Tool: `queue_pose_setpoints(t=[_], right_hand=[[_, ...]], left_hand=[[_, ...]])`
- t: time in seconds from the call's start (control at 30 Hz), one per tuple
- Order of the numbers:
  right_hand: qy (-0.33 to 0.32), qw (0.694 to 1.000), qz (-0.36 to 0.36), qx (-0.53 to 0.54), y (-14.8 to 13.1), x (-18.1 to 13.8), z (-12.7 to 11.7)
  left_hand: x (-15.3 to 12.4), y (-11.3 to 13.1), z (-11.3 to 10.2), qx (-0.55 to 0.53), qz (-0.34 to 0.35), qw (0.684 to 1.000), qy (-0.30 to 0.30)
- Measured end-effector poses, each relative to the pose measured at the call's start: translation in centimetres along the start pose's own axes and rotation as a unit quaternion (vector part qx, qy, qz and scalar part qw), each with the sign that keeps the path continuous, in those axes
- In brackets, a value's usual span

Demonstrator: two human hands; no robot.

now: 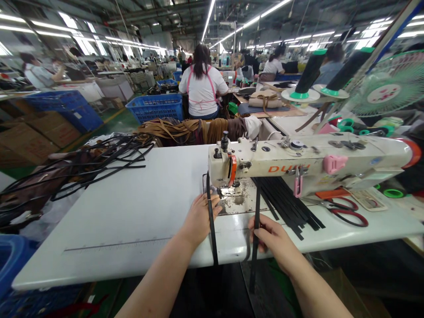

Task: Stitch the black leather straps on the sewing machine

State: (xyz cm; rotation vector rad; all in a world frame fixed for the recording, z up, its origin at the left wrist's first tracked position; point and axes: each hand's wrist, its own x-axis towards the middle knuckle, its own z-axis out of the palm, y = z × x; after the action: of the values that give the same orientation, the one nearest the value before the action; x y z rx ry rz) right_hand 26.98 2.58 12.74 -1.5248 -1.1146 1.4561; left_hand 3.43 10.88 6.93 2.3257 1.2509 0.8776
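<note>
My left hand (201,217) rests on the white sewing table beside the presser foot (230,191), fingers bent together at a narrow black strap (212,234). That strap crosses in front of the fingers and hangs over the table's front edge; the exact grip is partly hidden. Between thumb and fingers, my right hand (266,234) pinches a black strap (257,207) near the front edge. Its upper part reaches up to the sewing machine (251,163), and its lower end dangles below the table. Right of this hand, a bundle of black straps (288,203) lies under the machine arm.
Red-handled scissors (349,216) lie at the right, and pink thread snips (298,183) hang on the machine. Black cords (109,163) spill over the left edge. Thread cones (306,75) and a fan (386,90) stand at right. A person (202,86) sits ahead near a blue crate (155,107).
</note>
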Motion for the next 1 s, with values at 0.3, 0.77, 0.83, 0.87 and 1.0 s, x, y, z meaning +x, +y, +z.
queue_pose_setpoints(t=[0.3,0.77,0.83,0.87,1.0], right_hand=[[0.025,1.0,0.002,-0.006,2.1,-0.2,0.1],[-0.005,0.988,-0.053,-0.145,2.1,-1.0,1.8],[-0.009,0.981,-0.072,-0.178,1.9,-0.9,2.4],[-0.012,0.978,-0.081,-0.191,1.8,-0.8,2.8],[-0.031,0.969,-0.089,-0.23,1.4,-0.1,4.0]], left_hand=[[0.2,0.2,-0.2,0.039,-0.019,0.999,-0.022],[2.5,-2.7,0.2,-0.081,-0.049,0.995,0.008],[4.1,-3.4,0.1,-0.088,-0.076,0.993,0.007],[4.9,-3.6,0.0,-0.087,-0.085,0.993,0.003],[8.1,-4.1,-0.1,-0.087,-0.089,0.992,-0.012]])
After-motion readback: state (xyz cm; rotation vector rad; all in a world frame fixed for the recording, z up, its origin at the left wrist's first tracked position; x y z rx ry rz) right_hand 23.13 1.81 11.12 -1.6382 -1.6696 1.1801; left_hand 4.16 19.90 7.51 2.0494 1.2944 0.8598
